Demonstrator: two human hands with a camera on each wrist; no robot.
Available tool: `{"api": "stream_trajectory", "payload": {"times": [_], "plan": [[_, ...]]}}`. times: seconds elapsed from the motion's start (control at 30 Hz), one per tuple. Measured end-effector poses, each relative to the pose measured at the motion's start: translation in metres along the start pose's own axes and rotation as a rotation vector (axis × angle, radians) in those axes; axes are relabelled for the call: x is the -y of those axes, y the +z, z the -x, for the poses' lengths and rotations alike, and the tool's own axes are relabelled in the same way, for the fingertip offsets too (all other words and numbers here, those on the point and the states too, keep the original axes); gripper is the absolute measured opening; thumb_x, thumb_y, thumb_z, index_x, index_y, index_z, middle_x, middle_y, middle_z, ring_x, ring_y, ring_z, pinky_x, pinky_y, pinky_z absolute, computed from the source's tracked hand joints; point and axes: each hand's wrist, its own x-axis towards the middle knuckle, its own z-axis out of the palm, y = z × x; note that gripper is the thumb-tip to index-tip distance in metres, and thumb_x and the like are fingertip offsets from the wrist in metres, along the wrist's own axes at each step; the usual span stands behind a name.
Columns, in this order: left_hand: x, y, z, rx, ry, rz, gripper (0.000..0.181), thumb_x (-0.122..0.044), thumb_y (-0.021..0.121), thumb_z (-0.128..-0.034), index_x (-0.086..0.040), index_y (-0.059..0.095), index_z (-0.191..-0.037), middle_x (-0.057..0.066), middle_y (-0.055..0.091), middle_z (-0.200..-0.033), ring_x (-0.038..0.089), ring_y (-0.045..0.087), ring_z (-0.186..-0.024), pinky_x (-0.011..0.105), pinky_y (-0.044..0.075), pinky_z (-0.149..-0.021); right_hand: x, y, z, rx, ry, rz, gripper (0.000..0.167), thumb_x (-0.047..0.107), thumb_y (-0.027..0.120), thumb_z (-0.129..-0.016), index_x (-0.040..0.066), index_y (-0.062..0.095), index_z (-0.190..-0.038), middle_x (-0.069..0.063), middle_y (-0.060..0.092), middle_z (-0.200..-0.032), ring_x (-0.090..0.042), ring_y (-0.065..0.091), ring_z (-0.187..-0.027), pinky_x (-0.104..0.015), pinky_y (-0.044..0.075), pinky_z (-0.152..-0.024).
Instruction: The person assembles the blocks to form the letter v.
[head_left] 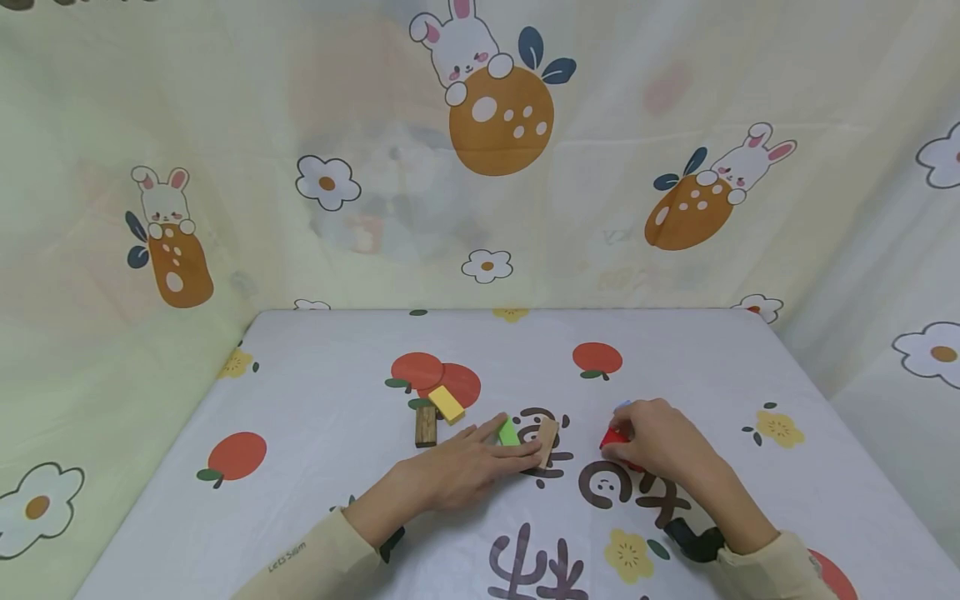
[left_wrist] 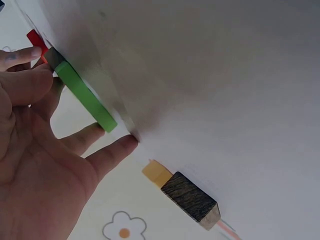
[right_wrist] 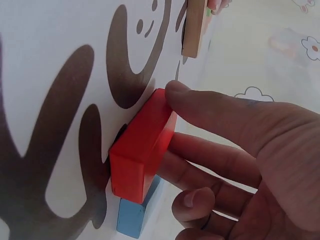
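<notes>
My left hand (head_left: 468, 467) lies low over the cloth with its fingers spread. Its fingertips touch a light green block (head_left: 508, 432) and a plain wooden block (head_left: 547, 442). The green block (left_wrist: 86, 96) appears long and thin in the left wrist view. At the right, my right hand (head_left: 660, 433) holds a red block (head_left: 613, 437) between thumb and fingers. In the right wrist view the thumb presses one end of the red block (right_wrist: 142, 145), and fingers lie along its far side. A blue block (right_wrist: 137, 212) sits just behind it, mostly hidden from the head view.
A dark brown wooden block (head_left: 426, 427) and a yellow block (head_left: 447, 404) lie close together, left of the green one. The white tablecloth (head_left: 315, 375) has printed fruit, flowers and lettering. A patterned curtain (head_left: 390, 233) hangs behind the table.
</notes>
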Motion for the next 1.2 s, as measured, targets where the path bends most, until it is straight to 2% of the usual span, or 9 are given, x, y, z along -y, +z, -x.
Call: {"api": "stream_trajectory", "payload": {"times": [0.3,0.5,0.73,0.83,1.03,1.2], "plan": [[0.000,0.000,0.001,-0.002,0.017,-0.021,0.065,-0.012,0.051,-0.1100,-0.041,0.033,-0.165,-0.024,0.030,-0.172,0.037,0.023,-0.166,0.058,0.039,-0.126,0.002,0.003,-0.006,-0.027,0.013,-0.002,0.037,0.025,0.089,-0.084,0.000,0.079,-0.109,-0.010,0.077,-0.091,-0.019,0.062,-0.079,-0.035,0.061,-0.070],[0.000,0.000,0.002,0.000,0.012,-0.011,0.064,-0.012,0.051,-0.1101,-0.041,0.034,-0.165,-0.024,0.030,-0.172,0.037,0.023,-0.166,0.057,0.038,-0.126,0.004,0.005,-0.016,-0.055,0.092,-0.044,0.042,0.025,0.086,-0.087,-0.005,0.077,-0.114,-0.018,0.077,-0.099,-0.024,0.064,-0.083,-0.035,0.062,-0.068],[-0.001,0.000,0.001,-0.002,0.007,-0.011,0.066,-0.012,0.052,-0.1098,-0.041,0.031,-0.166,-0.023,0.030,-0.172,0.037,0.023,-0.166,0.057,0.037,-0.127,0.008,0.007,-0.022,-0.091,0.165,-0.070,0.044,0.030,0.084,-0.089,-0.005,0.076,-0.114,-0.020,0.077,-0.098,-0.027,0.065,-0.083,-0.036,0.061,-0.066],[0.000,-0.002,0.001,-0.003,0.009,-0.027,0.067,-0.012,0.052,-0.1095,-0.040,0.030,-0.166,-0.023,0.030,-0.172,0.037,0.022,-0.166,0.057,0.038,-0.127,0.010,0.007,-0.026,-0.094,0.182,-0.065,0.044,0.032,0.081,-0.090,-0.006,0.076,-0.112,-0.020,0.076,-0.095,-0.027,0.065,-0.081,-0.034,0.060,-0.064],[0.001,-0.002,0.000,-0.003,0.017,-0.031,0.066,-0.013,0.053,-0.1093,-0.039,0.032,-0.166,-0.021,0.031,-0.172,0.038,0.023,-0.166,0.057,0.038,-0.127,0.012,0.008,-0.031,-0.083,0.195,-0.061,0.039,0.031,0.080,-0.091,-0.007,0.077,-0.102,-0.012,0.072,-0.076,-0.022,0.061,-0.068,-0.030,0.051,-0.056],[0.001,-0.001,0.000,0.011,0.015,-0.018,0.069,-0.012,0.056,-0.1079,-0.038,0.031,-0.167,-0.020,0.032,-0.172,0.037,0.021,-0.166,0.056,0.035,-0.129,0.010,0.008,-0.028,-0.076,0.211,-0.051,0.041,0.035,0.078,-0.093,-0.005,0.077,-0.101,-0.011,0.071,-0.076,-0.023,0.061,-0.069,-0.031,0.051,-0.058]]}}
